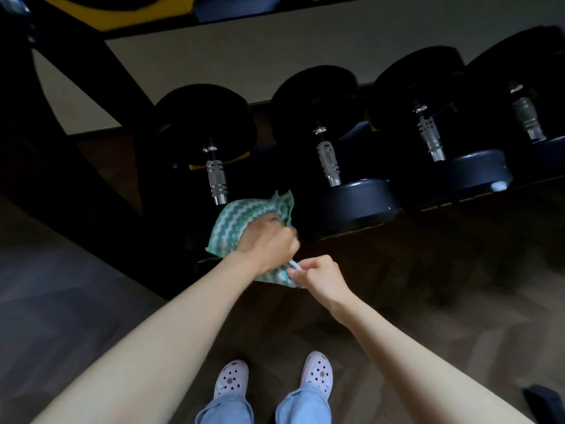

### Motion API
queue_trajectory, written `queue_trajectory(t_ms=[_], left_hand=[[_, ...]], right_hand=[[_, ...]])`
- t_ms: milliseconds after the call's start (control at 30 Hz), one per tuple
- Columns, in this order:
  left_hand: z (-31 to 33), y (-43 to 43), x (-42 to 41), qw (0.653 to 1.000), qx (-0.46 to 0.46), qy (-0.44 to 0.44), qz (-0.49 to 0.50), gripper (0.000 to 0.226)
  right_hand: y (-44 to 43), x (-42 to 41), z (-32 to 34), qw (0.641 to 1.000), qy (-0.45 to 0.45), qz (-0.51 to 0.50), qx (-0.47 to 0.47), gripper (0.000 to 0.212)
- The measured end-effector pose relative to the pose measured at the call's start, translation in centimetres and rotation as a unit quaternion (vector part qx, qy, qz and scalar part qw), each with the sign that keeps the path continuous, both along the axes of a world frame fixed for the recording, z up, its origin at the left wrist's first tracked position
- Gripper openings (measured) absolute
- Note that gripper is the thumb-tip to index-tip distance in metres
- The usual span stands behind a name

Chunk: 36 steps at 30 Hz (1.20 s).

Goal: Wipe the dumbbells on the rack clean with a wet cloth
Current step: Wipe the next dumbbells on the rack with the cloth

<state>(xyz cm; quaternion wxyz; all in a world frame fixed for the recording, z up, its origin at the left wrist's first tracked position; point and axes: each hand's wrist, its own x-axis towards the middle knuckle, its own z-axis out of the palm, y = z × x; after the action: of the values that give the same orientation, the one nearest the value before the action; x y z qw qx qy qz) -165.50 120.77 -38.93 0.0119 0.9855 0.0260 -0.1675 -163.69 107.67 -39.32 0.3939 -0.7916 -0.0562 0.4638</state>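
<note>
Now left hand (pixel 266 240) grips cloth (pixel 232 228), seemingly over leftmost dumbbell (pixel 217 179) end; right hand (pixel 322 278) fingers (pixel 298 273) pinch cloth corner.

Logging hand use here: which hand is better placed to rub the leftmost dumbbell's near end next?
Left. The left hand holds the cloth bunched on the near end of the leftmost dumbbell; the right hand only pinches a loose corner below, off the weight.
</note>
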Motion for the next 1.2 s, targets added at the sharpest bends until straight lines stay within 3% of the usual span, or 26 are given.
queue_trajectory(t_ms=[100, 333, 500, 600, 700, 800, 933, 1000, 1067, 1133, 1200], left_hand=[[0.3, -0.3, 0.3, 0.996, -0.04, 0.063, 0.053, 0.027], [2.0, -2.0, -1.4, 0.985, -0.017, 0.171, 0.031, 0.029], [3.2, -0.4, -4.3, 0.957, -0.03, 0.252, 0.14, 0.032], [4.3, 1.8, -5.5, 0.917, -0.115, 0.271, 0.269, 0.016], [4.6, 3.2, -6.2, 0.84, -0.284, 0.204, 0.414, 0.02], [6.1, 2.6, -6.1, 0.755, -0.451, 0.078, 0.469, 0.023], [8.8, 0.6, -4.5, 0.718, -0.546, -0.023, 0.43, 0.027], [9.6, -0.4, -3.6, 0.708, -0.551, -0.063, 0.436, 0.023], [9.7, -1.4, -3.1, 0.706, -0.54, -0.109, 0.445, 0.043], [9.4, -2.3, -2.8, 0.741, -0.514, -0.134, 0.41, 0.058], [9.1, -3.1, -2.7, 0.779, -0.491, -0.133, 0.366, 0.066]], right_hand=[[-0.5, -0.5, 0.1, 1.0, 0.013, -0.011, -0.009, 0.02], [-2.6, -0.7, 1.2, 0.999, 0.018, -0.009, -0.032, 0.014], [-2.2, -2.5, 2.0, 0.998, 0.035, 0.051, -0.024, 0.014], [-1.4, -3.1, 2.6, 0.998, 0.03, 0.046, -0.026, 0.013], [-1.5, -2.7, 3.6, 0.996, -0.074, 0.048, -0.033, 0.015], [-1.9, -1.8, 4.5, 0.981, -0.193, 0.005, 0.001, 0.018], [-1.3, -0.5, 6.8, 0.967, -0.226, -0.086, 0.086, 0.024], [-0.7, 0.1, 7.6, 0.963, -0.169, -0.169, 0.127, 0.036], [0.0, 0.6, 8.0, 0.953, -0.044, -0.262, 0.146, 0.042], [0.3, 1.1, 8.2, 0.935, 0.086, -0.292, 0.18, 0.039], [0.1, 1.4, 8.4, 0.887, 0.21, -0.308, 0.272, 0.032]])
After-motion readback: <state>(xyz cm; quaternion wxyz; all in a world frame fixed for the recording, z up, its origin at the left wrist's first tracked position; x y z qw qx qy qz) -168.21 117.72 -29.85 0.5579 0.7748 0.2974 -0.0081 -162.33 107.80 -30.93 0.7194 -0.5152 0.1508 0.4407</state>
